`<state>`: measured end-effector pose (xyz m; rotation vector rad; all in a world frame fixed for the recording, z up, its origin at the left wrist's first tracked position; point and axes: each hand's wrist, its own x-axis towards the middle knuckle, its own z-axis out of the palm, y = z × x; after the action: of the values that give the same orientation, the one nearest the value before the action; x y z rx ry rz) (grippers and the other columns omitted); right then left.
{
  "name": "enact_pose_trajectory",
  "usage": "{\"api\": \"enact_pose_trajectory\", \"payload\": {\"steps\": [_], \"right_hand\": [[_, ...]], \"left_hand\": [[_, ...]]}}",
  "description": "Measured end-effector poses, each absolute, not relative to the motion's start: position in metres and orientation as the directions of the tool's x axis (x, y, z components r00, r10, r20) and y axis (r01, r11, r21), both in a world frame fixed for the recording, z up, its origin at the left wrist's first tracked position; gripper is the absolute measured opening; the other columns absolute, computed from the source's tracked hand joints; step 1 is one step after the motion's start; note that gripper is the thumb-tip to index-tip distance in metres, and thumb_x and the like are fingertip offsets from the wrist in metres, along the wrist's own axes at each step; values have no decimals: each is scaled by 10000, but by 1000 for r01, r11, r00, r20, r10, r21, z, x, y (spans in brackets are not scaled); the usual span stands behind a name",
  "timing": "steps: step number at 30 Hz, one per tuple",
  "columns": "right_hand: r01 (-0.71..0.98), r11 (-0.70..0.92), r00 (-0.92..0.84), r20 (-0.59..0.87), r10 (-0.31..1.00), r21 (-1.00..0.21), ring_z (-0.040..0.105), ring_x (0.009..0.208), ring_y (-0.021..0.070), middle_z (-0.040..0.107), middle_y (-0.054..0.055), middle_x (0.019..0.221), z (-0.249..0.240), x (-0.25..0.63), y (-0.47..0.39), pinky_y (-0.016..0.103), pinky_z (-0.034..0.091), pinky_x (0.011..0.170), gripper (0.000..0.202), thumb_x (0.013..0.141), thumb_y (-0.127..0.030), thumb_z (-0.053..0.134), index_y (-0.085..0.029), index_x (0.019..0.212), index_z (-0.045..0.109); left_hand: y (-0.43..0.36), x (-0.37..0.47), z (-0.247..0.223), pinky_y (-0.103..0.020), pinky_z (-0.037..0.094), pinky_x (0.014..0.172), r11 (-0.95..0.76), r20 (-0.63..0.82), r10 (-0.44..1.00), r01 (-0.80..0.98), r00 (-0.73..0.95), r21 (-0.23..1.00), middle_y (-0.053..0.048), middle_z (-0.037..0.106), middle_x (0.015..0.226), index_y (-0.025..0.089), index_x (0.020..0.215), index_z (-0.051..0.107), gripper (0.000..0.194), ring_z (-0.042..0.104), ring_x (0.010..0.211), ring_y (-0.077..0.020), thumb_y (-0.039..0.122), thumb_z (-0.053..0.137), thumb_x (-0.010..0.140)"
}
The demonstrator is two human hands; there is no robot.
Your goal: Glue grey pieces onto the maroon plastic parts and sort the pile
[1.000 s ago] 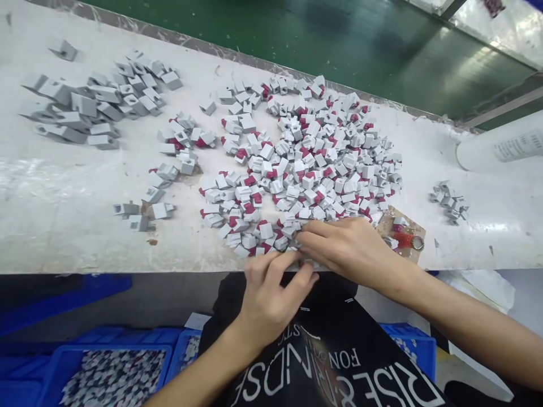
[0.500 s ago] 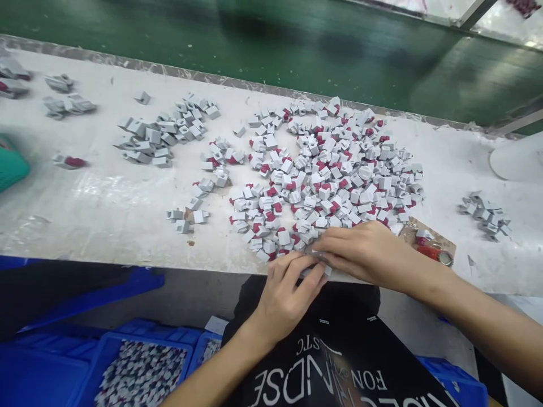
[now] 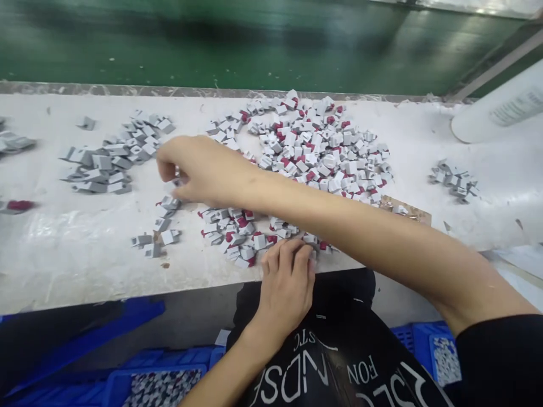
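The small light-grey plastic blocks with dark-red inserts (image 3: 320,150) lay in a broad heap on the white, scuffed counter (image 3: 80,243), thinning to loose pieces near its front edge. The right hand (image 3: 203,169) was curled above a short trail of similar blocks (image 3: 166,204) left of the heap; a grey bit showed between thumb and fingers, but whether it was gripped could not be told. The left hand (image 3: 285,274) was bent down over the front edge, fingertips among the nearest blocks, its hold hidden.

The likeliest trouble was a block nudged off that edge by the left fingers, or the heap scattered by the right forearm, which crossed above it and hid part of it. Grey blocks without visible red (image 3: 114,152) lay close beyond the right hand and could get mixed in.

A white cylindrical container (image 3: 496,113) stood far right, well clear; a blue plastic bin (image 3: 111,390) of pieces sat below.
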<state>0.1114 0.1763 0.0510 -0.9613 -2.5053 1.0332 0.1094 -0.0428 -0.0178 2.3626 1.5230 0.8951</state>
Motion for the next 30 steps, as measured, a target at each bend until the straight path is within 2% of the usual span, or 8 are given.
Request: {"api": "enact_pose_trajectory", "payload": {"steps": [3,5,8,11,17,22,27,30], "right_hand": [[478,512,-767,-56,639,-713,655,1053,155,738,4,1231,41,101,185,322,558,911,100,1044,-164,686,-211,1078,603],[464,515,-745,-3,667,-721,660,1151,163,728,5,1289,49,118,182,325,566,994,47,1090,-191,652,-214,1130,640],[506,577,-718,58,694,-641,670,1165,221,739,27,1193,67,170,167,405,565,1025,127,1097,-188,593,-233,1091,712],[582,660,-758,-23,652,-476,642,1164,287,750,77,1108,76,229,145,497,547,1043,195,1064,-160,574,-233,1015,748],[617,747,-773,-16,634,-248,452,1555,380,598,155,1595,64,294,94,656,414,1240,309,1036,-118,579,-236,1290,709],[707,664,-690,-30,723,-245,529,1516,397,582,208,1610,68,307,78,638,474,1193,367,1017,-95,598,-220,1352,684],[733,648,-661,6,750,-205,544,1513,411,606,214,1582,69,305,77,642,463,1211,159,1056,-194,653,-210,1174,759],[720,682,-684,38,729,-132,539,1527,391,609,185,1617,64,299,76,615,481,1198,193,1064,-156,640,-227,1164,789]], "left_hand": [[-42,106,-15,-431,402,1113,-463,354,881,723,313,513,-157,659,1285,149,1270,637,219,529,1267,-307,282,575,1107],[-42,102,-15,-451,401,1130,-477,374,872,715,315,510,-161,648,1306,163,1286,644,273,528,1291,-321,347,652,1085],[-41,97,-17,-485,384,1195,-478,435,853,766,289,429,-152,666,1286,179,1248,674,255,535,1300,-327,267,755,1022],[-39,95,-21,-486,386,1209,-474,461,844,787,276,396,-146,691,1274,168,1224,690,246,551,1305,-326,185,769,992],[-31,100,-23,-484,413,1177,-487,457,843,764,284,422,-152,667,1276,165,1177,691,233,547,1309,-339,157,766,957],[-27,101,-18,-497,411,1187,-522,449,835,717,318,462,-159,671,1291,170,1198,693,264,531,1325,-348,197,784,951],[-24,103,-11,-500,386,1195,-488,518,827,739,220,464,-159,734,1247,160,1211,719,269,582,1296,-322,215,805,963],[-16,105,-10,-523,336,1228,-429,537,829,793,157,432,-154,773,1281,168,1237,737,284,615,1333,-325,193,804,962]]}}
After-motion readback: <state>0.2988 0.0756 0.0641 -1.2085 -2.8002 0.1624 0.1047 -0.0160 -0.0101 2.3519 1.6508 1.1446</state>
